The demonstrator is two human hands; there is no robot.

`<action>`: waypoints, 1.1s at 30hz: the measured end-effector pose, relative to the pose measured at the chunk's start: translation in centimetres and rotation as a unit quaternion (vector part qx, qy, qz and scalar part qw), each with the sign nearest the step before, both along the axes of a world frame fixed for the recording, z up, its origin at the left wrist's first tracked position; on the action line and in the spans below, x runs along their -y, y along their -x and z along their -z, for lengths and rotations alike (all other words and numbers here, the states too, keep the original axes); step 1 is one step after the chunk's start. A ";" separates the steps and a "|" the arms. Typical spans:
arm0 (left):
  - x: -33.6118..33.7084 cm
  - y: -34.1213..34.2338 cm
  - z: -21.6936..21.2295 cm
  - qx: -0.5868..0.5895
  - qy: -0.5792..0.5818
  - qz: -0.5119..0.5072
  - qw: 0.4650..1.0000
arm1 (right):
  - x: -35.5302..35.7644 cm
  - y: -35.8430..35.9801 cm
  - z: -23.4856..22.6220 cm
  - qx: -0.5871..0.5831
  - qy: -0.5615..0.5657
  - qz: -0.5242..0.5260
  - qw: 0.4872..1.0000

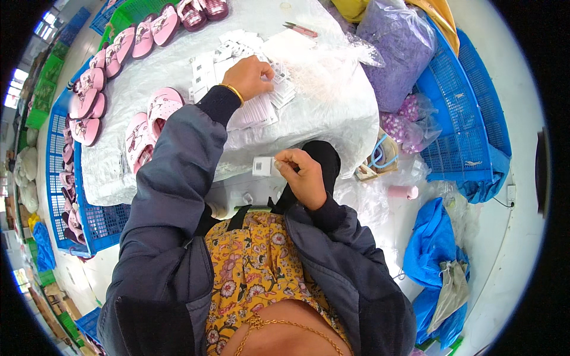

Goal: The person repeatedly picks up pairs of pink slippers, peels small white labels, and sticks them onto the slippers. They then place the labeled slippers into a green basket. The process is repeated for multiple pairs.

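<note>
A small white tag [262, 166] with a dark printed patch is pinched between the thumb and fingers of my right hand [303, 177], in front of the table's near edge. My left hand [246, 78] reaches over the table, its fingers curled down onto the loose white tags [205, 74]; whatever they grip is hidden. Beneath that hand lies a fanned stack of white tags [254, 114]. A pair of pink slippers [138, 136] rests beside my left forearm, partly covered by the sleeve.
More pink slippers [92, 80] line the table's left edge. Thread snips [301, 29] lie toward the back of the plastic-covered table [332, 101]. Blue crates [104, 222] stand at left, others [454, 118] at right, by a bag of purple pieces [398, 56]. Blue sheeting [430, 243] lies lower right.
</note>
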State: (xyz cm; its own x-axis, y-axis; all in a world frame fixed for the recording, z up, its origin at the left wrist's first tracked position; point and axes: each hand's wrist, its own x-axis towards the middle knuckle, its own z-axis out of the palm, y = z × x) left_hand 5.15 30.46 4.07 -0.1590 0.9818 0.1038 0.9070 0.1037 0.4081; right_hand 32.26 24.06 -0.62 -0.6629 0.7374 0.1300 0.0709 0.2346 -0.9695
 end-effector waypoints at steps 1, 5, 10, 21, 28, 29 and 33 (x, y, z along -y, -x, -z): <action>0.1 -0.3 -0.3 -0.008 0.009 -0.002 1.000 | -0.1 0.0 0.1 0.010 0.006 -0.005 1.000; 0.6 -0.9 -0.7 -0.041 -0.013 0.046 0.998 | 0.1 0.2 0.4 -0.008 -0.005 0.002 1.000; 0.9 -1.4 -0.3 -0.074 -0.089 0.129 0.985 | 0.1 0.3 0.7 -0.013 0.014 -0.004 1.000; 2.1 -3.3 -0.2 -0.249 -0.068 0.174 0.950 | 0.5 0.3 0.8 -0.018 0.034 0.000 0.999; 1.1 -3.2 0.2 -0.154 -0.084 0.164 0.971 | 0.5 -0.1 0.6 -0.023 0.049 0.002 0.999; 0.9 -3.1 0.0 -0.149 -0.073 0.170 0.971 | 0.5 -0.1 0.6 -0.025 0.046 0.000 0.999; 1.1 -2.6 0.2 -0.132 -0.050 0.180 0.973 | 0.3 -0.3 0.7 -0.018 0.051 0.012 0.998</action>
State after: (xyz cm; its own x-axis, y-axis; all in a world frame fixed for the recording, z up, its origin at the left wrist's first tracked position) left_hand 7.78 29.40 3.91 0.2385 0.9518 0.1930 0.9520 -0.2684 0.1470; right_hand 32.52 23.71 -1.35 -0.6419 0.7631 0.0758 0.0403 0.1323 -0.9904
